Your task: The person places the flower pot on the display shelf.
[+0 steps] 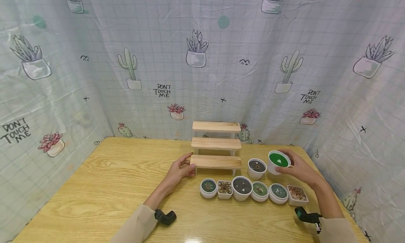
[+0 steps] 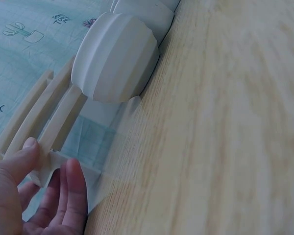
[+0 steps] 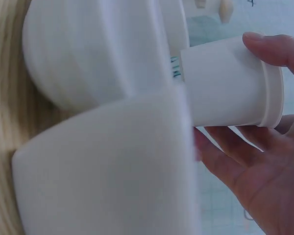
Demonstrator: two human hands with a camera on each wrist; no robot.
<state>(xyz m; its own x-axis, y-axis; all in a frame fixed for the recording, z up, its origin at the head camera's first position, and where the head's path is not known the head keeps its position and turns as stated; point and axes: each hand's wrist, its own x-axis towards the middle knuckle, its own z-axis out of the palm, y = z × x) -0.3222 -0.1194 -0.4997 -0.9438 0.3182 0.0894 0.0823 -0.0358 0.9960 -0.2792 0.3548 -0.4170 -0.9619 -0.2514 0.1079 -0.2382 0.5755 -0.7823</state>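
Observation:
My left hand (image 1: pixel 181 170) grips the left end of the lowest step of a three-tier wooden display stand (image 1: pixel 216 161). In the left wrist view the thumb lies on the plank (image 2: pixel 63 120) and the fingers reach beneath it. A round white pot (image 1: pixel 278 163) with a bright green top is in my right hand (image 1: pixel 297 167), at the right of the table. The right wrist view shows that pot (image 3: pixel 225 83) between thumb and fingers, its far end partly behind nearer pots. Just left of it stands a white pot with a dark top (image 1: pixel 256 168).
In front of the stand runs a row of small white pots, among them a green-topped round one (image 1: pixel 209 187), a square one with pebbles (image 1: pixel 225 189), a taller dark-topped one (image 1: pixel 242 188) and a square one at the right end (image 1: pixel 297 195). A cactus-print curtain (image 1: pixel 221 78) hangs behind the table (image 1: pixel 126 186).

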